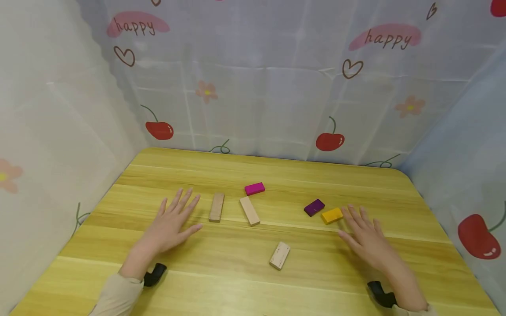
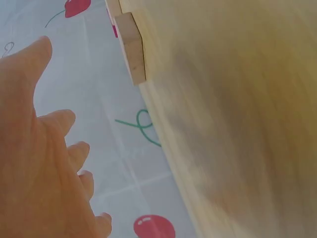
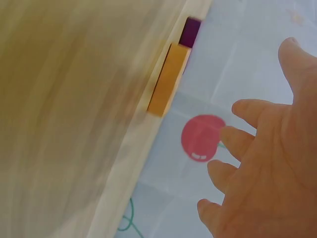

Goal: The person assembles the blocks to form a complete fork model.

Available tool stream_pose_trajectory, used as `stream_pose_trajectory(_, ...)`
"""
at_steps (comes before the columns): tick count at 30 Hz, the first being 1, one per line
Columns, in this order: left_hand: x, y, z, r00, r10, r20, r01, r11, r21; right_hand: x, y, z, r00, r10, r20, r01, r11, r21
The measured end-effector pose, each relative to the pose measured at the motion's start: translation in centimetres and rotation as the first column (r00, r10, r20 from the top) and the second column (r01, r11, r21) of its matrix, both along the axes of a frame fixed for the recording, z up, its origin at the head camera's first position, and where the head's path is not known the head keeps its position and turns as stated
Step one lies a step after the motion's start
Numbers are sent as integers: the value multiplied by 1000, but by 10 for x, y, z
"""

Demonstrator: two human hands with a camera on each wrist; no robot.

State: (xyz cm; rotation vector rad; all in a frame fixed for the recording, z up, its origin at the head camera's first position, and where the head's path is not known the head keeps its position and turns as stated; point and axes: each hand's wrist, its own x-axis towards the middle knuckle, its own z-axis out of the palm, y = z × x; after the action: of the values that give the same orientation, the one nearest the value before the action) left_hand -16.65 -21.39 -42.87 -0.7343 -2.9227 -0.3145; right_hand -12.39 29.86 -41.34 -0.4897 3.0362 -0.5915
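Left hand (image 1: 168,229) and right hand (image 1: 368,243) were empty, fingers spread. The yellow block (image 1: 332,215) lay just beside the right fingertips; a careless sweep could have knocked it into the purple block (image 1: 314,207).

Yellow wood-grain table (image 1: 213,281), three plain wooden blocks (image 1: 249,211), magenta block (image 1: 254,188), purple block (image 1: 314,207), yellow block (image 1: 331,215)

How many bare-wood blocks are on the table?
3: the left block near the left hand, the middle block near the pink block, the front block lying apart.
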Motion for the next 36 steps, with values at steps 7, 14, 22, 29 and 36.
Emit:
stream_pose_trajectory(7,-1,13,0,999,-42,2,42,999,-11,-3,-20,-2,999,51,-11,-52,999,-10)
stream_pose_trajectory(14,-6,27,-1,996,-85,-20,85,996,10,-6,-40,-14,994,108,-25,-108,994,4)
stream_pose_trajectory(22,-16,35,-8,993,-107,50,104,993,48,-5,-70,-20,979,202,-31,-202,979,-17)
stream_pose_trajectory(29,-32,40,-14,982,-138,132,113,976,184,1,-93,-23,936,347,63,-333,928,-169)
stream_pose_trajectory(36,-42,43,-17,971,-144,191,95,965,244,4,-101,-31,868,452,206,-364,861,-355)
